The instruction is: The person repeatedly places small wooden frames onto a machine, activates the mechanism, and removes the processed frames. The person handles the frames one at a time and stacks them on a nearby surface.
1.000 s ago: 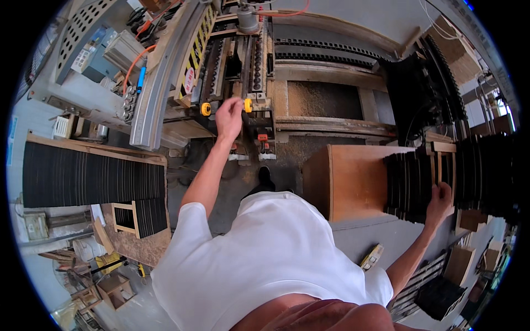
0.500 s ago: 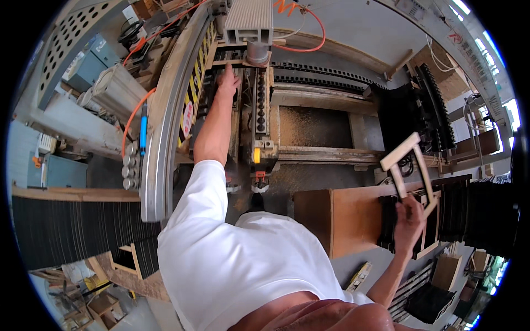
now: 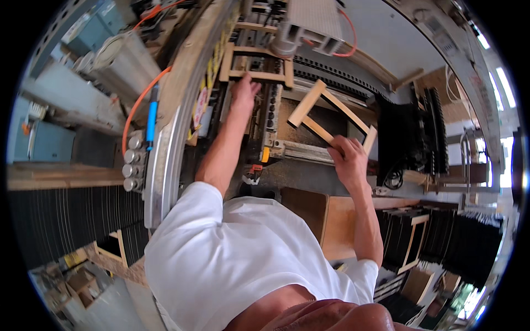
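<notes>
My left hand (image 3: 243, 92) is at the near rail of a pale wooden frame (image 3: 259, 75) lying on the machine's bed. Its fingertips are closed on that rail; the thumb is hard to make out. My right hand (image 3: 349, 157) grips a second rectangular wooden frame (image 3: 300, 112) by its near side and holds it tilted above the machine, right of the first frame. This frame has pale faces and dark inner edges. Over the far part of the bed hangs a ribbed grey machine head (image 3: 310, 25), close to the first frame.
A silver rail (image 3: 165, 160) with round knobs (image 3: 131, 170) runs along the left. Stacks of dark frames stand at the left (image 3: 77, 226) and right (image 3: 464, 243). A brown wooden box (image 3: 345, 229) sits below my right forearm. An orange hose (image 3: 134, 113) curves at the left.
My right hand has swung its frame from beside the right stack to above the machine. The frame at my left hand has come nearer to me, together with that hand.
</notes>
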`<state>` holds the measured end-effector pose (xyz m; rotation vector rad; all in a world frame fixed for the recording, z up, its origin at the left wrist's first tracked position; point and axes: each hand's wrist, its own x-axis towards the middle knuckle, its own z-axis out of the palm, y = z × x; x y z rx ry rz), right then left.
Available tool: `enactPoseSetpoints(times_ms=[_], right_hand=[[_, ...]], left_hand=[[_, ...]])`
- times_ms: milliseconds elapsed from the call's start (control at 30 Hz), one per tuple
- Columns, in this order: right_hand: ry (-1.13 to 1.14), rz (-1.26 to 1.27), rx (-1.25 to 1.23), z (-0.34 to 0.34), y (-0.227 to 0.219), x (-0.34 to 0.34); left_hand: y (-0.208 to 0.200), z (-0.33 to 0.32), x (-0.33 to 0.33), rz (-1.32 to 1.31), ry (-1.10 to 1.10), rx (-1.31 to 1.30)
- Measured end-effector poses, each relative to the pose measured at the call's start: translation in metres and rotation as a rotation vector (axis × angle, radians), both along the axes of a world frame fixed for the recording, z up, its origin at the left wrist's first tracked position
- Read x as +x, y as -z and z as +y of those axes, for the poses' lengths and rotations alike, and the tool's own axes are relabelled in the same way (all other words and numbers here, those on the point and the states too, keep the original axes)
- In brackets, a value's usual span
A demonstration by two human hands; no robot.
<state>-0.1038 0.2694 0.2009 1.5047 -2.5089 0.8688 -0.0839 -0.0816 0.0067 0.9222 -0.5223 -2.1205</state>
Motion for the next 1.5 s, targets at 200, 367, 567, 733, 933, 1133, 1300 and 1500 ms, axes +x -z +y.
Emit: enactPoseSetpoints(times_ms=[200, 367, 567, 733, 933, 1133, 1300, 1500], right_hand=[[-0.362, 0.081, -0.051, -0.136, 0.046, -0.021], [-0.537, 0.088, -0.007, -0.195, 0.087, -0.028], [-0.573, 0.074, 0.013, -0.198, 0.099, -0.035], [-0.502, 0.004, -0.038, -0.218, 0.108, -0.051], [-0.423, 0.068, -0.047, -0.269, 0.129, -0.062], [-0.393, 0.099, 0.08, -0.28, 0.122, -0.06], [-0.326, 0.261, 0.184, -0.293, 0.119, -0.054], [-0.222, 0.093, 0.333, -0.293, 0.111, -0.039]], left_hand=[[0.004, 0.06, 0.084, 0.214, 0.161, -0.054], [0.004, 0.071, 0.097, 0.34, 0.182, -0.091], [-0.009, 0.084, 0.092, 0.324, 0.021, -0.035], [-0.011, 0.116, 0.115, 0.092, -0.026, -0.09], [-0.02, 0.201, 0.216, 0.106, -0.023, -0.085], [-0.024, 0.262, 0.298, 0.059, -0.017, -0.068], [-0.032, 0.268, 0.335, 0.032, 0.02, 0.005], [-0.015, 0.255, 0.393, 0.018, 0.026, 0.022]])
